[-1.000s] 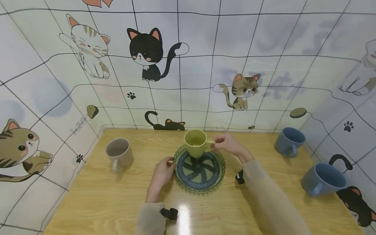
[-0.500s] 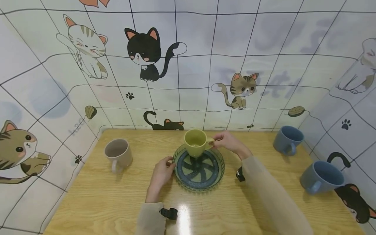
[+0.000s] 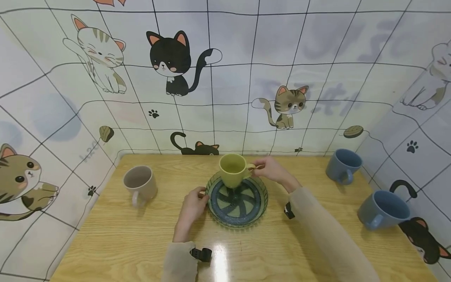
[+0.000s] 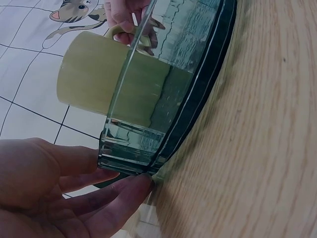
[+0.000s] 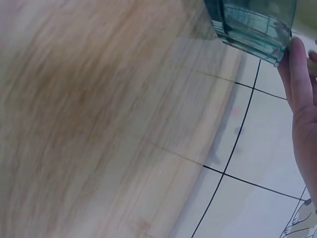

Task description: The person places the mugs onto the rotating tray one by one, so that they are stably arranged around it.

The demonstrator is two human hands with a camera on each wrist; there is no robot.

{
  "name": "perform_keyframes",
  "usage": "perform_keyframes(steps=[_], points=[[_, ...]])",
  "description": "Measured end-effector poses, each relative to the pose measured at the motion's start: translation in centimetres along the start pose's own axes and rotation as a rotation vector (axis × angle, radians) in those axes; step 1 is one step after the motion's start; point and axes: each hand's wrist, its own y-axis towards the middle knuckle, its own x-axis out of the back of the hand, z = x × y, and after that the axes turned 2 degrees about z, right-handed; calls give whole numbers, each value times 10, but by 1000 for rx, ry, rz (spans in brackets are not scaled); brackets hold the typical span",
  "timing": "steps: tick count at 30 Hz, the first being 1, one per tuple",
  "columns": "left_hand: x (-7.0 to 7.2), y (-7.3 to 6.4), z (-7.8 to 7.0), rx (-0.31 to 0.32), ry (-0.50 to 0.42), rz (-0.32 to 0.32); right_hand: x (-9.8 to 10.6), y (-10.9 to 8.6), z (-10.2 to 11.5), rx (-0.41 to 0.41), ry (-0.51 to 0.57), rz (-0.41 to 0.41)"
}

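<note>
Little has moved since the earlier frames beyond a slight drift of the head view; both hands keep their places. Pinched at its handle by the right hand (image 3: 269,170), the yellow cup (image 3: 230,174) lies to the left of that grip, upright at the far side of the glass bowl (image 3: 237,213). Its lower part is inside the bowl's wall. Left thumb and fingers hold the bowl's near-left side, the thumb at the rim and a fingertip down by the base; the left hand (image 3: 192,205) is apart from the cup.

Glass tints and distorts the cup's lower part in the left wrist view, so contact with the bowl's floor is unclear. At the right wrist, the right hand and bowl are cut off, and the table (image 5: 99,124) is blurred.
</note>
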Motion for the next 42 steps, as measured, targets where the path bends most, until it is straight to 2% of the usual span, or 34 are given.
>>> perform_keyframes(steps=[7, 10, 16, 19, 24, 33, 39, 42], points=[[0, 1, 0, -3, 0, 3, -8, -1, 6, 10, -131, -28], [0, 1, 0, -2, 6, 3, -12, -1, 12, -17, -208, -34], [0, 1, -1, 9, 0, 13, -19, -4, 21, -69, -280, -56], [0, 1, -1, 8, -1, 16, -22, -6, 25, -55, -346, -74], [0, 2, 0, 12, -3, 18, -22, -12, 29, -10, -366, -90], [1, 0, -1, 29, -2, 16, -12, -43, 37, -6, -411, -146], [1, 1, -3, 31, -6, 22, -4, -70, 35, 74, -400, -270], [1, 1, -3, 31, -10, 26, 3, -82, 33, 79, -390, -351]])
